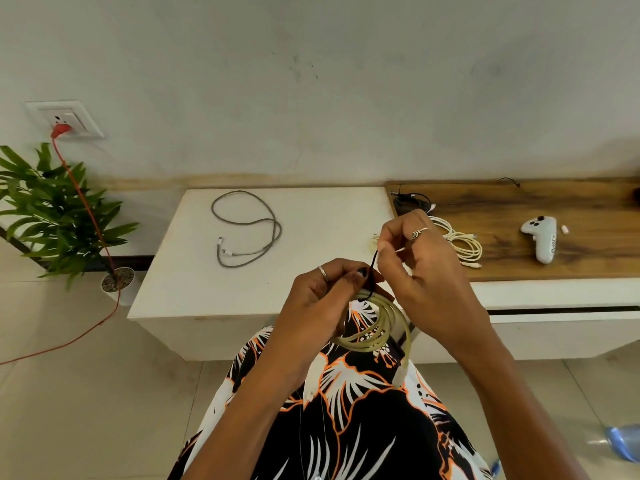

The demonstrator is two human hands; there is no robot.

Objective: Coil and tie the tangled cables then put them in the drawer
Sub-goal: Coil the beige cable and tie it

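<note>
A coiled pale yellow-green cable [379, 327] hangs in front of my patterned dress, one white plug dangling at the lower right. My left hand [322, 299] grips the coil at its top. My right hand [415, 254] pinches the end of a thin dark tie [373, 263] that runs down to the coil's top. A loose grey cable [249, 226] lies on the white cabinet top [194, 271]. A coiled white cable [462, 242] and a dark cable bundle [412, 202] lie on the wooden top [554, 202]. A drawer gap [561, 310] shows under that top.
A white game controller [542, 242] and a small white piece [565, 229] lie on the wooden top. A potted plant [52, 209] stands at left, with a red cord [83, 199] running from a wall socket [65, 119] to the floor. A blue bottle [623, 441] lies at bottom right.
</note>
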